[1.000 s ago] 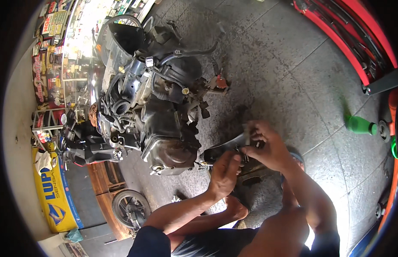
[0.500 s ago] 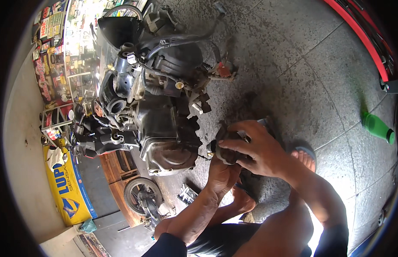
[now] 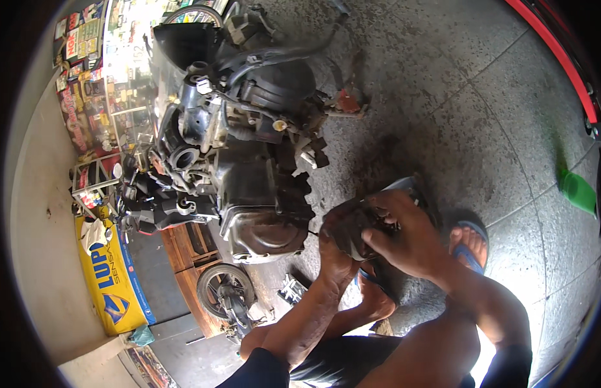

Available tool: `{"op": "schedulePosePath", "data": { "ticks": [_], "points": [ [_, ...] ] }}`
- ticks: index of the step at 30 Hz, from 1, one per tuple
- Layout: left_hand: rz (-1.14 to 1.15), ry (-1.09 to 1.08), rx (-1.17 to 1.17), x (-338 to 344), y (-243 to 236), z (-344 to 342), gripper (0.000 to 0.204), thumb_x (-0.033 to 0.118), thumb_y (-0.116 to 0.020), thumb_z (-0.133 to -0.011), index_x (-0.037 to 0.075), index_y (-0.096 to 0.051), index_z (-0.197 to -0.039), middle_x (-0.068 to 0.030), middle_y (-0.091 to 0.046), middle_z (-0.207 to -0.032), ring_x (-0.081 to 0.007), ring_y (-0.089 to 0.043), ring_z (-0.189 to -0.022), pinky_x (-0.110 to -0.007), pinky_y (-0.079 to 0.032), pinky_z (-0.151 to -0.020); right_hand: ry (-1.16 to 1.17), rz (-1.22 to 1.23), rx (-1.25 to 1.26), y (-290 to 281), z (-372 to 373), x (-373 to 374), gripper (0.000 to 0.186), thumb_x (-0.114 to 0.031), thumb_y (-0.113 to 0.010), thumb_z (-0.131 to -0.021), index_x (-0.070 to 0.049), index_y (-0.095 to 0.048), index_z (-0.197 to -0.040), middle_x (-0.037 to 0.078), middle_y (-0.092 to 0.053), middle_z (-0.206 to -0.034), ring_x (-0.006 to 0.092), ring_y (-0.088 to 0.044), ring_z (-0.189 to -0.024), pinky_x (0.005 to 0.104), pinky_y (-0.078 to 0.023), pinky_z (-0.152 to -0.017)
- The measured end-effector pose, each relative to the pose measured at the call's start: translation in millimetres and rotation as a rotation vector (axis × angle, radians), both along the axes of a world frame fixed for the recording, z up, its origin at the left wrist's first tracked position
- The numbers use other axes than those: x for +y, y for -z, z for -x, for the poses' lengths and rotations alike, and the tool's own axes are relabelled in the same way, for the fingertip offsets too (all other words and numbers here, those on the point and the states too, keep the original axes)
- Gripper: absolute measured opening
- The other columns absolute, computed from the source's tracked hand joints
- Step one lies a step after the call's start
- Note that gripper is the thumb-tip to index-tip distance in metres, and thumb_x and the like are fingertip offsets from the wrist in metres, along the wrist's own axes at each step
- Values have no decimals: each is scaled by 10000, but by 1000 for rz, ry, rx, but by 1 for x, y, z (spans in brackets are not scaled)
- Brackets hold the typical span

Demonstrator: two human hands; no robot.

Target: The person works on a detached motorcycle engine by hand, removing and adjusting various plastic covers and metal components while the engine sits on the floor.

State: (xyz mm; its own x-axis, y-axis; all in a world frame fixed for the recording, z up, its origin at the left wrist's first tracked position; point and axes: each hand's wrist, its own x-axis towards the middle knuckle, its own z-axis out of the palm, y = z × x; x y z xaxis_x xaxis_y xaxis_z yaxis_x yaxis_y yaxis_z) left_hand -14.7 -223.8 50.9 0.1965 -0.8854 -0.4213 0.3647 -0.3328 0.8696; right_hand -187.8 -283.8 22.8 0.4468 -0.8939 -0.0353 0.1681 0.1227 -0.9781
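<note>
My left hand (image 3: 339, 258) is wrapped around a dark, greasy, rounded metal part (image 3: 347, 227), whose exact kind I cannot make out. To the right of that part, my right hand (image 3: 410, 229) hovers with thumb and index finger apart. Small metal pieces (image 3: 384, 218) show in the gap between them, over a dark tray-like thing (image 3: 410, 185) on the floor, mostly hidden by the hand. Left of my hands stands a partly stripped motorcycle engine unit (image 3: 265, 229), brown-stained at its near end, with hoses and wiring (image 3: 274, 58) above.
A loose wheel (image 3: 226, 291) lies near a wooden piece (image 3: 181, 249) at lower left. My sandalled foot (image 3: 468, 242) is right of my hands. A green bottle (image 3: 577, 193) lies far right, below a red frame (image 3: 562, 55). Another motorcycle (image 3: 161, 204) and a display case (image 3: 129, 84) stand left.
My right hand's fingers have come off the metal part and moved slightly right, over the small pieces. The left hand keeps the part, now turned differently. The whole view has shifted a little.
</note>
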Motion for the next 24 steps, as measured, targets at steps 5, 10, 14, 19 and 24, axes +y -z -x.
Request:
{"op": "schedulePosePath", "data": {
  "ticks": [5, 10, 14, 19, 24],
  "points": [
    [-129, -143, -16, 7, 7, 12, 392, 265, -610, -1004, 19, -541, -1301, -112, -647, -1201, -206, -679, -1037, -340, -590, -863, 120, -153, -233, -47, -49, -52, 332, -307, -736, -895, 6, -690, -993, 156, -700, -841, 309, -695, -718, 399, -549, -673],
    [-89, -166, 209, 21, 7, 1, 335, 141, -606, -978, 2, -562, -1280, -93, -668, -1076, -184, -693, -898, -301, -596, -750, -237, -479, -193, -79, -77, -103, 431, -362, -658, -982, 28, -619, -802, 89, -602, -685, 132, -555, -475, 285, -440, -436],
    [-215, -286, -128, 12, 5, 18, 394, 386, -553, -1010, 38, -556, -1195, -34, -623, -819, -142, -585, -649, -294, -480, -634, -309, -620, -389, -75, -88, -108, 416, -335, -658, -986, 16, -600, -771, 90, -579, -696, 114, -485, -430, 289, -354, -381],
    [-103, -138, -58, 18, 10, 8, 369, 393, -570, -998, 39, -595, -1100, -36, -601, -706, -133, -585, -641, -291, -484, -649, -354, -703, -569, -65, -86, -104, 324, -284, -654, -991, 15, -620, -873, 88, -578, -737, 105, -476, -469, 278, -334, -406],
    [-153, -182, -39, 16, 11, 6, 344, 391, -543, -1014, 57, -625, -1018, -36, -603, -697, -137, -584, -622, -288, -487, -623, -400, -734, -680, -56, -92, -97, 231, -228, -627, -1010, -3, -618, -963, 61, -579, -780, 88, -467, -519, 256, -345, -445]
  ]
}}
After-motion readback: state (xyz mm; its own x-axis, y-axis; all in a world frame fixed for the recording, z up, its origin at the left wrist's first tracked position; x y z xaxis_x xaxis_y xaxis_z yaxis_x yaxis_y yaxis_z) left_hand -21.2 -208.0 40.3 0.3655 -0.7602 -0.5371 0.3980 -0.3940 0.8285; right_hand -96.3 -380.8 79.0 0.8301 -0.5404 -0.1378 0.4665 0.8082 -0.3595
